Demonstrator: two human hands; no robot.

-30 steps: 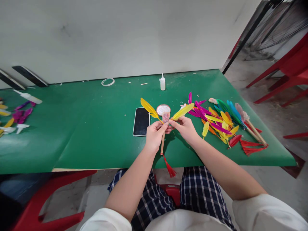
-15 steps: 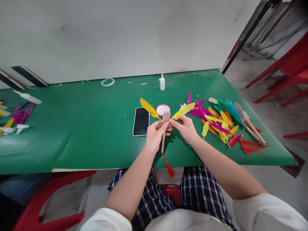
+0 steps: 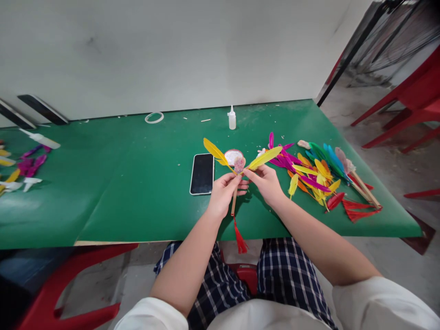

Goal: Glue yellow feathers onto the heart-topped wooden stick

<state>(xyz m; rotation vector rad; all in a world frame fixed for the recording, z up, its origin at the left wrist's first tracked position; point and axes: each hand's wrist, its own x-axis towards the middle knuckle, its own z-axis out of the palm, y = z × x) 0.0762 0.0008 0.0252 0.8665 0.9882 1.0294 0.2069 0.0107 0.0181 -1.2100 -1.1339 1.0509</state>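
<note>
My left hand (image 3: 222, 192) is closed round a wooden stick (image 3: 234, 204) with a red tassel (image 3: 240, 238) hanging from its lower end. A pinkish, rounded piece (image 3: 239, 163) tops the stick. One yellow feather (image 3: 216, 151) slants up to the left from just above my left fingers. Another yellow feather (image 3: 265, 158) slants up to the right, its quill end pinched by my right hand (image 3: 268, 184) against the base of the pink piece. My fingertips partly hide where the quills meet the stick.
Behind my hands lie a round white lid-like dish (image 3: 231, 156), a phone (image 3: 202, 174) and an upright dropper bottle (image 3: 232, 118). Loose coloured feathers (image 3: 311, 178) and feathered sticks (image 3: 364, 190) cover the right side. A ring of tape (image 3: 154, 118) lies at the back.
The stick with its feathers has shifted slightly right and turned a little more upright. The tassel has swung left. Both hands keep their hold.
</note>
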